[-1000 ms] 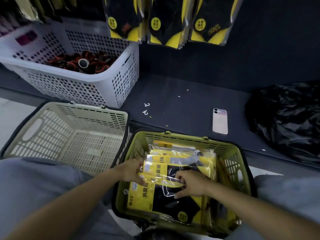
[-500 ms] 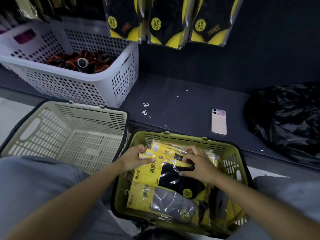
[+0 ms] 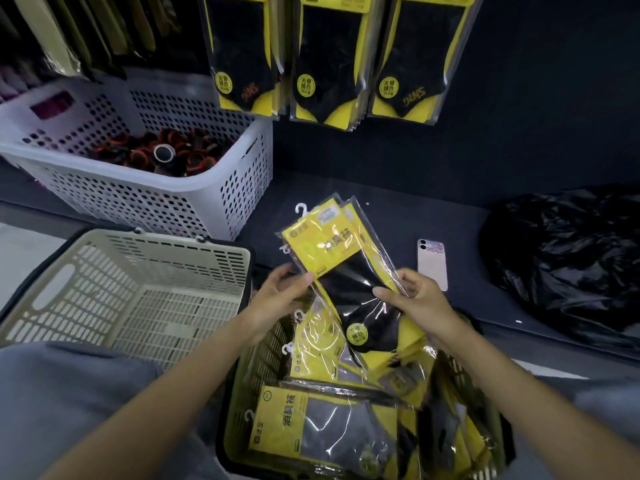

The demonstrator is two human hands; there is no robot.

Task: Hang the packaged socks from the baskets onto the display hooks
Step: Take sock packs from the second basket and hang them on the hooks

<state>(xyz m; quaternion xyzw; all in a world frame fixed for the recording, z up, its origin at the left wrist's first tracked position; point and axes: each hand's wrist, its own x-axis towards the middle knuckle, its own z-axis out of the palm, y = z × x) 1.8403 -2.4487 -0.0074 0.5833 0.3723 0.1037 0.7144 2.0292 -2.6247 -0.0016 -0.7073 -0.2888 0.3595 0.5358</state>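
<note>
Two hands hold a small stack of sock packs [image 3: 341, 258] lifted above the green basket [image 3: 242, 403], near the middle of the frame. Our left hand [image 3: 277, 297] pinches the stack's left edge between thumb and fingers; our right hand [image 3: 414, 299] grips its right edge, thumb on the clear front. The packs tilt with their yellow cards and white hangers pointing to the upper left. More packs [image 3: 322, 431] lie loose in the green basket at the bottom centre, their hangers toward the left. Just left of it sits a beige basket [image 3: 104, 271], and above that, in the upper left, a white basket [image 3: 145, 202] with dark rolled items inside. We see three rows of hung packs [image 3: 322, 64] at the top centre, against the dark wall. On the dark shelf [image 3: 398, 188], a phone [image 3: 432, 263] lies just right of our right hand, and a black bag [image 3: 568, 265] fills the right edge.
</note>
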